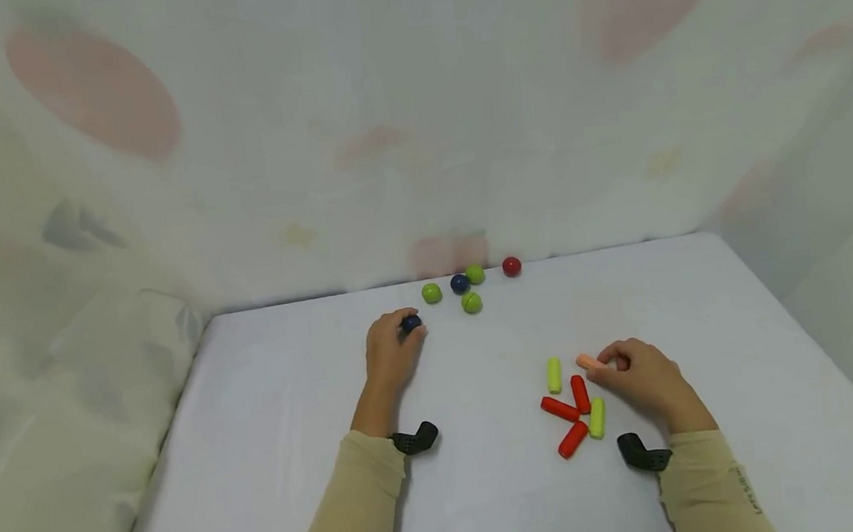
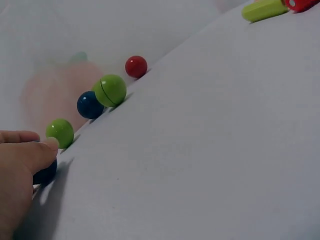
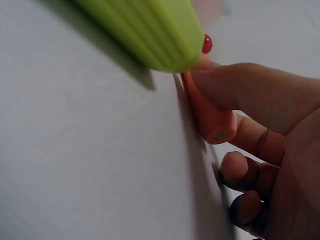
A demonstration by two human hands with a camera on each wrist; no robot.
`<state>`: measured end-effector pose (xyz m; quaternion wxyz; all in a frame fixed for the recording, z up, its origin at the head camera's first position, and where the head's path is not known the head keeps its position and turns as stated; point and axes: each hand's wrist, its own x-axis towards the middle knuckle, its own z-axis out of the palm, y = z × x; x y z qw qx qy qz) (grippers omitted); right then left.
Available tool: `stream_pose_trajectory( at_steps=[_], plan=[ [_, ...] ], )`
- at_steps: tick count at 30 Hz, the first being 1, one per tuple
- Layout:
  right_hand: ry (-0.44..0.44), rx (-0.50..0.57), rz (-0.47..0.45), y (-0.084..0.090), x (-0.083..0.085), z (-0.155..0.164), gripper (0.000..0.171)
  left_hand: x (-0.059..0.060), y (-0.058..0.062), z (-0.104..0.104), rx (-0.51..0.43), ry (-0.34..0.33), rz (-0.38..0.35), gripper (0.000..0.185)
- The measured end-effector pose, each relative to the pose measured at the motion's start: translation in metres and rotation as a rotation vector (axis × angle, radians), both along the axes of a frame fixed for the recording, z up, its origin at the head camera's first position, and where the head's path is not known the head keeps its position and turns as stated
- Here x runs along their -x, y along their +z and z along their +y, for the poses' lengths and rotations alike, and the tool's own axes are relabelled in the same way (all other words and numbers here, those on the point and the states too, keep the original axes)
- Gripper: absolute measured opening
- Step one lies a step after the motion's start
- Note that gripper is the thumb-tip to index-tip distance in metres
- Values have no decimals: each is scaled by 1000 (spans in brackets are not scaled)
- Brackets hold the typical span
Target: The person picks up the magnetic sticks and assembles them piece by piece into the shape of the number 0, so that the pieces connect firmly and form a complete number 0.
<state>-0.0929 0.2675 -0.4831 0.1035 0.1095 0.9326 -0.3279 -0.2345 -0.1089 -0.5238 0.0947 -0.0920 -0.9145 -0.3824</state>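
My left hand (image 1: 392, 354) pinches a dark blue ball (image 1: 411, 323) on the white table (image 1: 295, 410); in the left wrist view that ball (image 2: 45, 172) peeks out under my fingertips (image 2: 35, 152). My right hand (image 1: 642, 378) pinches a pale orange peg (image 1: 590, 362) on the table, seen close up in the right wrist view as the orange peg (image 3: 210, 112) under my thumb (image 3: 255, 92). Beside that hand lie red pegs (image 1: 560, 408) and lime green pegs (image 1: 554, 374). One green peg (image 3: 150, 30) fills the top of the right wrist view.
Near the table's far edge sit green balls (image 1: 432, 292), another dark blue ball (image 1: 460, 283) and a red ball (image 1: 512, 267). A patterned cloth (image 1: 415, 116) hangs behind and at both sides. Black wrist mounts (image 1: 415, 440) sit at my cuffs.
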Motion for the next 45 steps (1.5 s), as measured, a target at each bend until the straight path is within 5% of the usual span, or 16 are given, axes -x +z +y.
stream_pose_trajectory(
  at_steps=[8, 14, 18, 23, 29, 32, 38, 45],
  plan=[
    [-5, 34, 0, 9, -3, 4, 60, -50, 8, -2, -328, -133, -201, 39],
    [-39, 129, 118, 34, -1, -21, 65, -68, 12, -2, -575, -155, -271, 47],
    [-17, 288, 207, 47, 6, -78, 56, -73, 13, -7, -639, -179, -274, 47],
    [-52, 568, 202, 32, 14, -150, 45, -77, 12, -11, -786, -252, -403, 51],
    [-205, 865, 124, 1, 24, -176, 34, -77, 16, -9, -911, -318, -516, 46],
    [-198, 958, 112, -7, 25, -178, 34, -75, 18, -9, -925, -320, -544, 41],
    [-93, 941, 149, -13, 25, -179, 30, -75, 19, -10, -927, -345, -629, 39],
    [-10, 872, 182, -15, 25, -179, 28, -75, 19, -8, -924, -372, -628, 39]
  ],
)
